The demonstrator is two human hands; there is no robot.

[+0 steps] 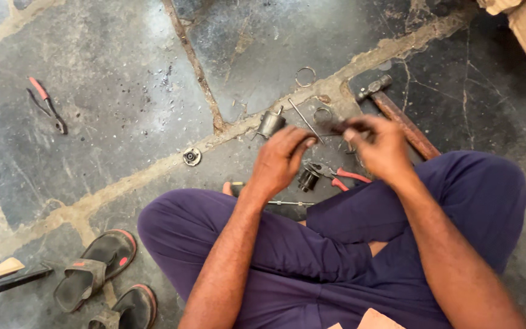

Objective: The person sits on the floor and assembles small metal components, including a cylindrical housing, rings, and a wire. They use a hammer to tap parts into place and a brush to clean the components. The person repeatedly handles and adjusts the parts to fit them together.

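Observation:
I sit cross-legged on a stone floor in dark purple trousers. My right hand (377,145) is blurred and pinches a small dark metal part (338,127) at its fingertips. My left hand (282,159) is close beside it, fingers curled and reaching toward that part; whether it touches it I cannot tell. Under the hands lie red-handled pliers (343,176) and a small black cylindrical part (308,178). A grey metal cylinder (270,123) and a thin metal rod (305,120) lie just beyond the left hand.
A wooden-handled hammer (402,117) lies at the right. Two metal rings (305,77) (323,114), a round bearing-like disc (192,156) and a second pair of red-handled pliers (47,106) lie on the floor. Sandals (95,269) sit lower left; a screwdriver (287,203) rests by my leg.

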